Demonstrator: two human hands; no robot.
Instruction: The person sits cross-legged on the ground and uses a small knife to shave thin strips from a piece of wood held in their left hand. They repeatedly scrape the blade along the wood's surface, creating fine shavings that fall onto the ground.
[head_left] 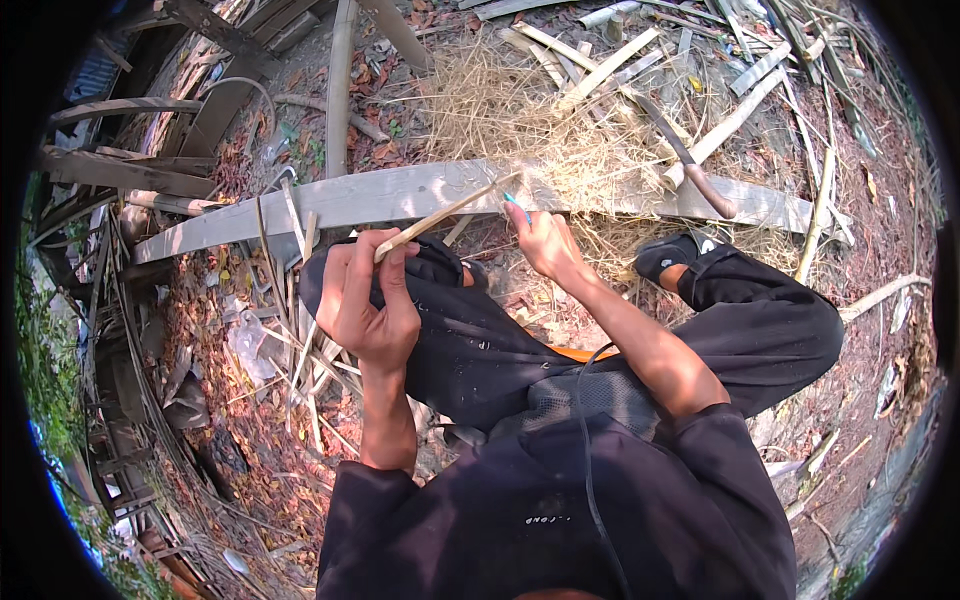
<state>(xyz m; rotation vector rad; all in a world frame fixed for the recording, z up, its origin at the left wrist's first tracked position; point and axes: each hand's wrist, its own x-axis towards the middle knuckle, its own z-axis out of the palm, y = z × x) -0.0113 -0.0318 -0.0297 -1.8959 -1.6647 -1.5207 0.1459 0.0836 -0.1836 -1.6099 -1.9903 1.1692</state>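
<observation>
My left hand (370, 300) pinches the near end of a slim bamboo strip (440, 216) between thumb and fingers. The strip slants up and to the right over a long wooden plank (310, 205). Close to its far end, my right hand (547, 243) is closed on a small teal object (517, 203). Only a bit of that object shows past the thumb and fingers, so its kind is hidden. Farther right, a machete (690, 165) with a brown wooden handle lies across the plank, its dark blade pointing away.
Pale shavings (500, 105) are heaped behind and over the plank. Split bamboo pieces (605, 70) lie scattered at the back. Stacked old timber (130, 170) stands at the left. A dark cable (588, 450) hangs down my front, between my bent legs.
</observation>
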